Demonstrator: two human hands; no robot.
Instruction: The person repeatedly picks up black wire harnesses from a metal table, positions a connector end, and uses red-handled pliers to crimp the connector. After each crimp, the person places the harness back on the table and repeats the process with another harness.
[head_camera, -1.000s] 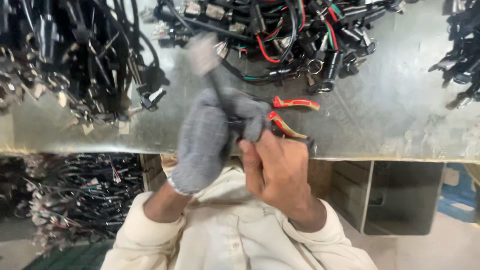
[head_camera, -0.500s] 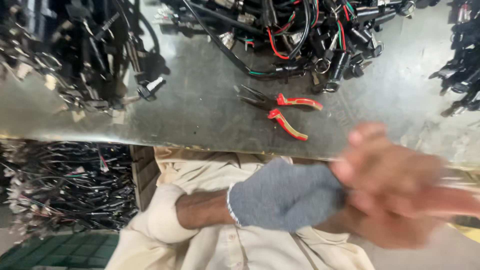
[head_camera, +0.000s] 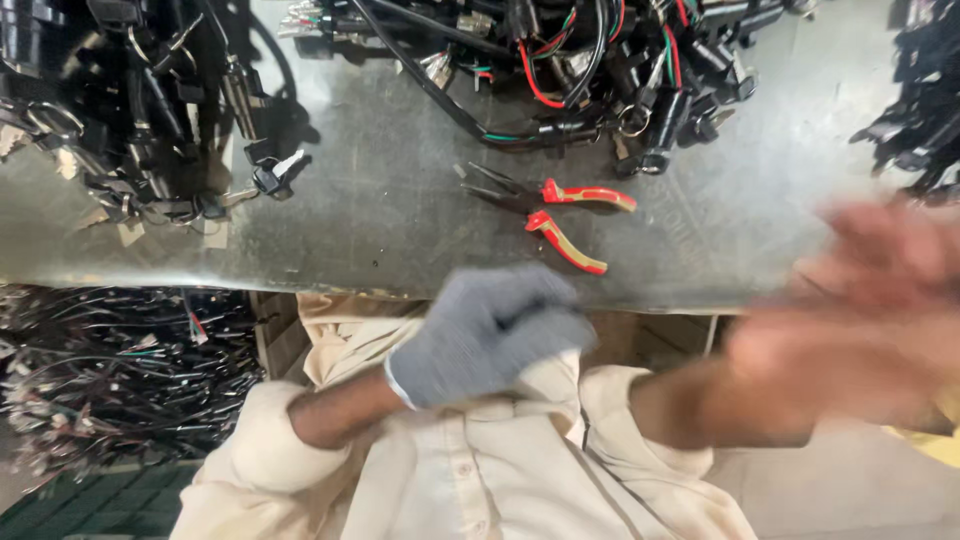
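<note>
Left hand (head_camera: 490, 335) in a grey knit glove, fingers curled in loosely below the bench (head_camera: 400, 220) edge, over my cream shirt (head_camera: 480, 470). I can't see anything inside it, and can't tell if the grip is clamped on something or just closed on itself. Right hand (head_camera: 860, 320) bare, off to the right, heavily motion-blurred; fingers look spread apart, nothing visible in them, but the blur hides the detail.

Nearest thing: pliers (head_camera: 555, 215) with red-and-yellow handles, lying flat on the metal bench, jaws pointing left, handles splayed. Neither hand touches them; gloved hand is near, just below and left, right hand well apart.

Tangle of black cables with red and green wires (head_camera: 560, 70) at the bench's far edge, just above the pliers. Pile of black connectors and keys (head_camera: 140, 110) at far left. More wire bundles (head_camera: 110, 370) below the bench on the left.
</note>
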